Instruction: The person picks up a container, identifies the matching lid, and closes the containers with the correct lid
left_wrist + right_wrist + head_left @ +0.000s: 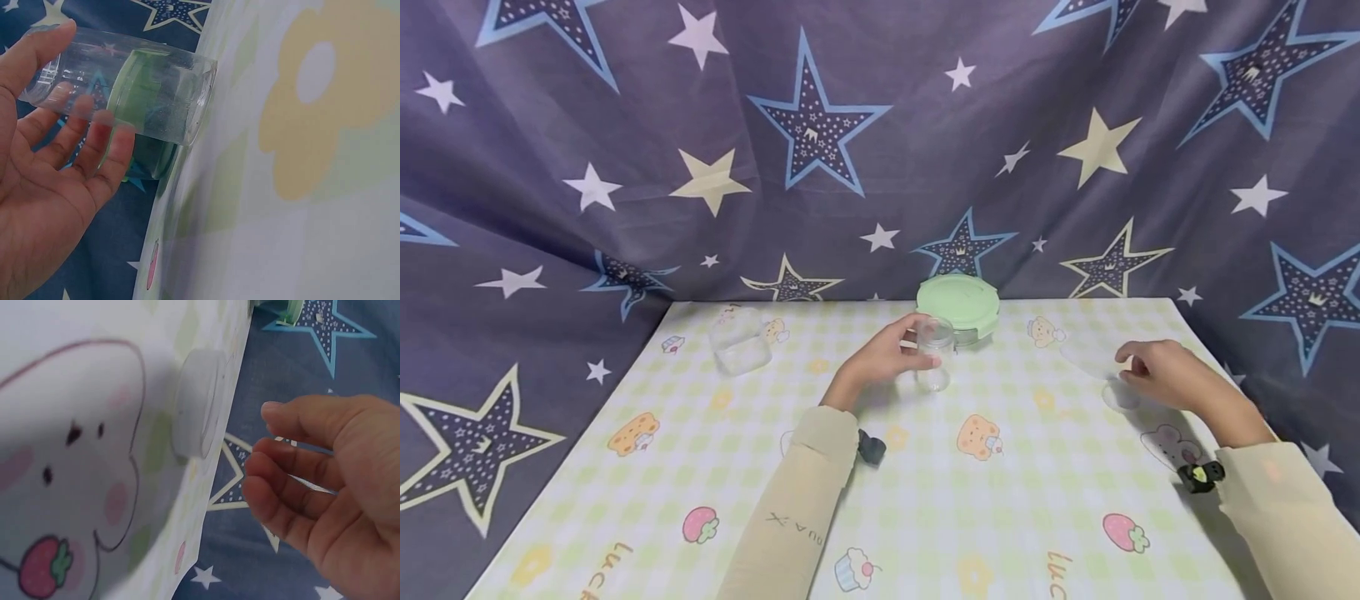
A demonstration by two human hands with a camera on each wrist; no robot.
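My left hand (pixel 887 354) grips a clear plastic jar (pixel 935 362), thumb on one side and fingers along the other. The jar is upright, its base right at the tablecloth, as the left wrist view (pixel 156 94) shows from the side. Just behind the jar stands a glass food container with a pale green lid (pixel 958 302). Over the right part of the table, my right hand (pixel 1165 375) has its fingers loosely bent with nothing between them. A round, whitish screw lid (pixel 195 403) lies on the cloth near its fingertips.
A clear plastic container (pixel 742 346) lies at the back left of the table. The checked tablecloth (pixel 880 517) carries printed cartoons. A dark star-patterned curtain (pixel 880 167) hangs behind the table's far edge.
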